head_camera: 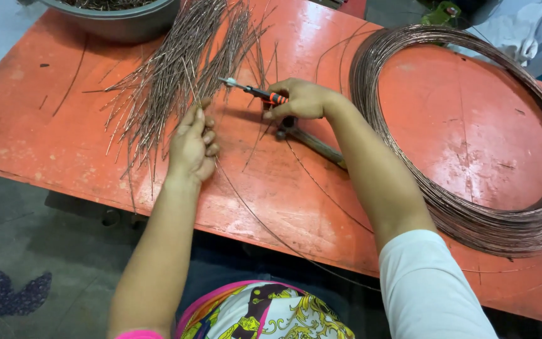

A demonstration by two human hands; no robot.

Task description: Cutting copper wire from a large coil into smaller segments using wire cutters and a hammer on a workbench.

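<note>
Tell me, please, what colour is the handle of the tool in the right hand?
Orange and black, seen from the head view: the tool handle shows between the right hand fingers.

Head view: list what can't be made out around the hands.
- Bowl: top edge cuts it off; contents unclear.
- Cutter: right hand covers its handles.
- Dark tool under that hand: its head is hidden.
- Left hand on cut wires: palm down, grip unseen.
- Wire coil: right edge crops it.

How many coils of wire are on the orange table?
1: the large wire coil lies on the table's right side, beside the right hand. The cut wire pieces are loose, not coiled.
</note>
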